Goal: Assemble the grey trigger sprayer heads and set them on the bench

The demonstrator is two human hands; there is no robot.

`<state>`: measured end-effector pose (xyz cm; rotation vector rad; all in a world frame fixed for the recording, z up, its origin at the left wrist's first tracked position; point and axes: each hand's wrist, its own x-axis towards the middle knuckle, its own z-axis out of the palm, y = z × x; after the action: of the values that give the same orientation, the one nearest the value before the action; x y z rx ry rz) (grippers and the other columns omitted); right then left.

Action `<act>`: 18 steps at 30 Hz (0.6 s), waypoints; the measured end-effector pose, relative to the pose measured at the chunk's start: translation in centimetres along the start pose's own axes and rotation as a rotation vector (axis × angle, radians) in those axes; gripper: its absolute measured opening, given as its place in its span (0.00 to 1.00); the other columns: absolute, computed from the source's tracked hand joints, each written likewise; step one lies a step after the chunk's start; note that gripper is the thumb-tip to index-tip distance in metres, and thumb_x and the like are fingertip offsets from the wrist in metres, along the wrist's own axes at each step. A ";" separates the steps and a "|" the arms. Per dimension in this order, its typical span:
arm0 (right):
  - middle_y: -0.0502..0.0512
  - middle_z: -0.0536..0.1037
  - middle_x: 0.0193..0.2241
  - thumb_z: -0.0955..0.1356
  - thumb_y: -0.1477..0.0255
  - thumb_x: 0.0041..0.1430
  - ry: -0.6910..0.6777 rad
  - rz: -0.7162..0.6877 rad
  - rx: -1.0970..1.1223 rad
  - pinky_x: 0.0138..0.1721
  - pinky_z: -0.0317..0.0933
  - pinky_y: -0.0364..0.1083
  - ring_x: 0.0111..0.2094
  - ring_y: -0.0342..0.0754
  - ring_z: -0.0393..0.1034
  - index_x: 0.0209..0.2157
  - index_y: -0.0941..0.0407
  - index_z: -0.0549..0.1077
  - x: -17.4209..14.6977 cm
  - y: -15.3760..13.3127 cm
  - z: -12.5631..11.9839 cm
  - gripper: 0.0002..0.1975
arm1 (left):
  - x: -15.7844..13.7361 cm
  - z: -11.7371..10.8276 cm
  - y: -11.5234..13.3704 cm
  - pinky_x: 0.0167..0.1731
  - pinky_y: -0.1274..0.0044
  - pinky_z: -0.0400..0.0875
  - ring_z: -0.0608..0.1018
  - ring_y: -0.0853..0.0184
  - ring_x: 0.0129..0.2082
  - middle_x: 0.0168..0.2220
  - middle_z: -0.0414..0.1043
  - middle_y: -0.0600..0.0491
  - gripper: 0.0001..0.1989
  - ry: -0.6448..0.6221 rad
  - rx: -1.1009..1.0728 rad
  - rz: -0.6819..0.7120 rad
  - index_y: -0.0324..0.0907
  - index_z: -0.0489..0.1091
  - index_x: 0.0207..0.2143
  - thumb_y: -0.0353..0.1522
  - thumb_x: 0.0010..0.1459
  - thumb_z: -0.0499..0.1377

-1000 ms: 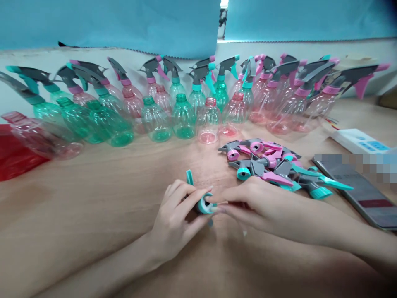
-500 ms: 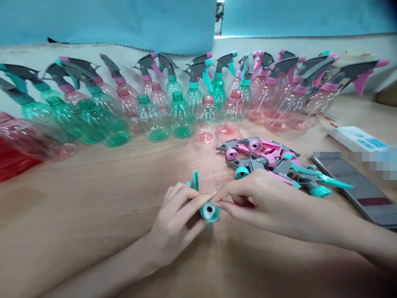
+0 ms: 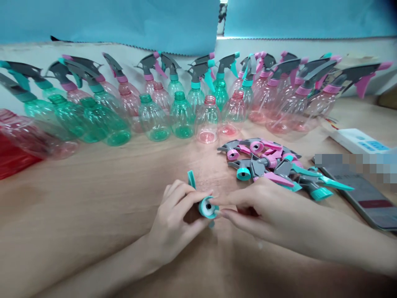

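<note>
My left hand (image 3: 175, 217) is wrapped round a trigger spray head (image 3: 202, 203), its teal collar turned open end towards me. Inside the collar sits a white ring (image 3: 209, 207) with a dark hole at its centre. The teal trigger sticks up beyond my left fingers; most of the grey body is hidden in that hand. From the right, my right hand (image 3: 254, 205) reaches the collar, index fingertip at the upper inner rim and thumb at the lower right edge, the other fingers curled. Whether a small part is between those fingertips, I cannot tell.
Right of centre lies a pile of grey, pink and teal spray heads (image 3: 268, 162). A phone (image 3: 367, 198) and a white power strip (image 3: 359, 140) are farther right. Green and pink bottles (image 3: 182, 120), several with spray heads on, line the back. A red bag (image 3: 18, 159) is at left.
My right index fingertip has shifted from the collar's top edge to inside its rim, and the thumb has come down to the lower right edge. The spray head has turned slightly.
</note>
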<state>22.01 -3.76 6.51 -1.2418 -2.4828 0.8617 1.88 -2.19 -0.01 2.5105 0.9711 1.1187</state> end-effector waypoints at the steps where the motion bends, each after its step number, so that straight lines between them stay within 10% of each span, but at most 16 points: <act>1: 0.41 0.64 0.16 0.61 0.77 0.57 -0.005 0.006 0.008 0.19 0.43 0.39 0.17 0.36 0.49 0.23 0.56 0.68 -0.1 -0.1 0.2 0.11 | 0.0 0.0 0.0 0.30 0.73 0.63 0.68 0.66 0.30 0.30 0.67 0.53 0.12 0.006 0.003 -0.003 0.41 0.70 0.41 0.29 0.53 0.63; 18: 0.51 0.72 0.21 0.59 0.74 0.63 0.063 -0.146 -0.097 0.25 0.50 0.42 0.21 0.41 0.61 0.30 0.59 0.73 1.1 1.7 1.9 0.13 | -0.1 0.1 -0.6 0.30 0.76 0.67 0.67 0.67 0.31 0.31 0.66 0.53 0.11 -0.057 -0.029 -0.003 0.40 0.69 0.44 0.30 0.57 0.59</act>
<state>21.56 -2.86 3.96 -1.0825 -2.5542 0.6631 1.55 -1.80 -0.41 2.5029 0.9368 1.0472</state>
